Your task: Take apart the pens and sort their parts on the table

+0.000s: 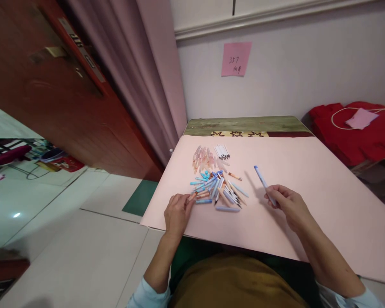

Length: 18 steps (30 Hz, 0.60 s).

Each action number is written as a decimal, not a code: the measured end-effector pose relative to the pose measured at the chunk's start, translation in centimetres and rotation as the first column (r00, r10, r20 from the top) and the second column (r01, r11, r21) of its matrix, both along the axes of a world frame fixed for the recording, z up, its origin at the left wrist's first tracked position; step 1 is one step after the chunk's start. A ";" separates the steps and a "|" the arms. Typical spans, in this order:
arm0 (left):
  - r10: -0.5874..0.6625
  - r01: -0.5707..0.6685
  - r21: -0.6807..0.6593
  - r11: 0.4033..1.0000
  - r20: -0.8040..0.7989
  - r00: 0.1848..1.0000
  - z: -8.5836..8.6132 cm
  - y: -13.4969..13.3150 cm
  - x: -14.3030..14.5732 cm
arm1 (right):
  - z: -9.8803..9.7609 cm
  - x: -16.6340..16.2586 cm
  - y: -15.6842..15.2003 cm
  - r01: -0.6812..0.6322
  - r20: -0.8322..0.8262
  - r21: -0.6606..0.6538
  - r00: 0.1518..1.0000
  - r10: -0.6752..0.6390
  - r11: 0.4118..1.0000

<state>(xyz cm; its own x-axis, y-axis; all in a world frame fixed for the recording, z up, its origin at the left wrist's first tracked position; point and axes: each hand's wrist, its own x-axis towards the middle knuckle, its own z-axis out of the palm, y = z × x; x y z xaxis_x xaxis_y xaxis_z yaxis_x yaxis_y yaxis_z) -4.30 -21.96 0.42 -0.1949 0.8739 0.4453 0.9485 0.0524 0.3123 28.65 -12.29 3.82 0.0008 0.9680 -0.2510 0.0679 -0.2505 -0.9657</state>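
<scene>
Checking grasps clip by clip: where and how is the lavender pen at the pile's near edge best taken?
Probably mid-barrel on the lavender pen, pinched across its width from the near side: it lies crosswise and flat, with bare pink sheet in front and the pen pile crowding behind.

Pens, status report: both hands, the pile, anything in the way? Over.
Right hand holding a blue pen, apart from the pile. Left hand at a brown pen, pile's near left edge. Pile jumbled; only obstruction seen: pens crossing one another.
</scene>
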 end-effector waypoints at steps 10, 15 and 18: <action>-0.003 0.024 -0.081 0.996 0.256 0.967 0.0 0.0 -0.9 | 1.1 -1.2 -1.0 -0.125 -0.198 -0.047 0.974 0.113 0.991; 0.005 0.007 -0.040 0.999 0.283 0.959 0.7 -0.1 -1.2 | 1.6 -3.3 -1.5 -0.144 -0.364 -0.072 0.925 0.108 0.987; 0.066 -0.101 0.072 0.992 0.386 0.920 2.6 1.1 0.4 | 2.1 -4.8 -1.8 -0.134 -0.456 -0.095 0.887 0.077 0.986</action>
<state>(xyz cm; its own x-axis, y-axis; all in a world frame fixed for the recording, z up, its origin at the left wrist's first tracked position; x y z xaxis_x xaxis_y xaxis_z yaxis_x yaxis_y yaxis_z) -3.91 -20.86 2.98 -0.4362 0.8075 0.3971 0.7493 0.0816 0.6571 23.87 -14.05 5.89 -0.2403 0.9184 -0.3143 -0.3335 -0.3822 -0.8618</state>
